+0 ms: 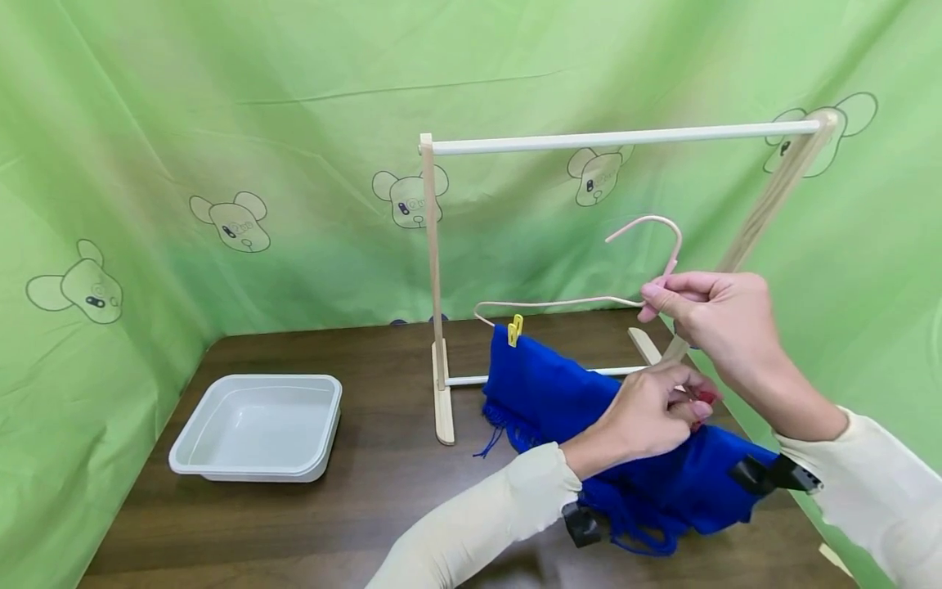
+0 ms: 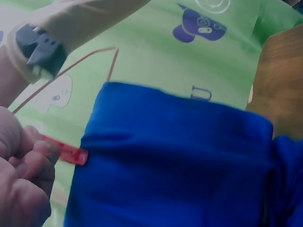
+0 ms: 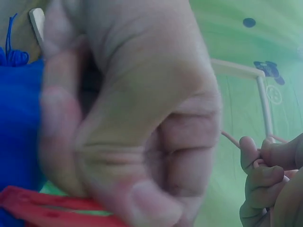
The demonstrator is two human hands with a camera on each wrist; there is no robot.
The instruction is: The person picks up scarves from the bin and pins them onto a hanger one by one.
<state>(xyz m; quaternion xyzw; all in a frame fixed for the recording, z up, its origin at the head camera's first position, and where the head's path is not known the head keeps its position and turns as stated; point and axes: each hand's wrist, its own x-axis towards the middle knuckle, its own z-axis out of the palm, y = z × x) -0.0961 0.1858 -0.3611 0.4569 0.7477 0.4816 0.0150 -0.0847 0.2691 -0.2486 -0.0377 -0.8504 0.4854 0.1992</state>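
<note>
A blue fringed scarf [image 1: 559, 384] is draped over a pink wire hanger [image 1: 666, 237], with a yellow clothespin [image 1: 515, 330] on its far left corner. My right hand [image 1: 724, 315] grips the hanger at the neck, just under the hook. Lower down, my left hand [image 1: 651, 413] pinches a red clothespin [image 1: 706, 398] between thumb and fingers. In the left wrist view the tip of that red clothespin meets the scarf's upper edge. The left hand looms large in the right wrist view, hiding part of the scarf. The hanger's lower bar is mostly covered by cloth.
Behind the hands stands a wooden rack with a white top rail [image 1: 625, 137] and a low crossbar. A white plastic tub [image 1: 324, 409] sits at the left of the brown table [image 1: 383, 515]. Green printed curtain [image 1: 294, 82] surrounds the table at the back and sides.
</note>
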